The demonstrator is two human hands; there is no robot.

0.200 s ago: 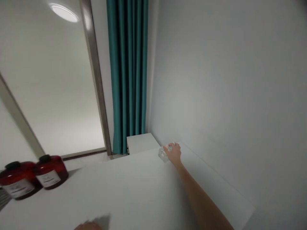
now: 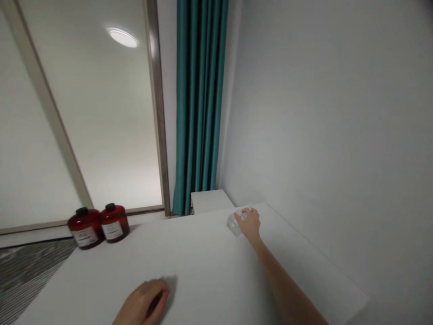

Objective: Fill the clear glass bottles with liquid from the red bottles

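Toward the far right corner of the white table (image 2: 196, 253), my right hand (image 2: 251, 224) has its thumb and fingers closed around a small clear glass container (image 2: 234, 225). The container has faceted sides and appears to rest on the tabletop; my fingers hide part of it, so its exact kind is unclear. My left hand (image 2: 145, 301) is low over the near part of the table, its fingers curled in toward the thumb. Nothing shows in the left hand.
Two dark red bottles (image 2: 114, 223) with black caps and white labels stand side by side at the table's far left. Beyond the table are a white cabinet (image 2: 209, 201), a green curtain (image 2: 201, 104) and a frosted glass door (image 2: 111, 117). A grey wall (image 2: 321, 135) borders the right side.
The view has turned left and down, so the bottles appear farther right. My left hand has come further into view. My right hand stays on the glass container.
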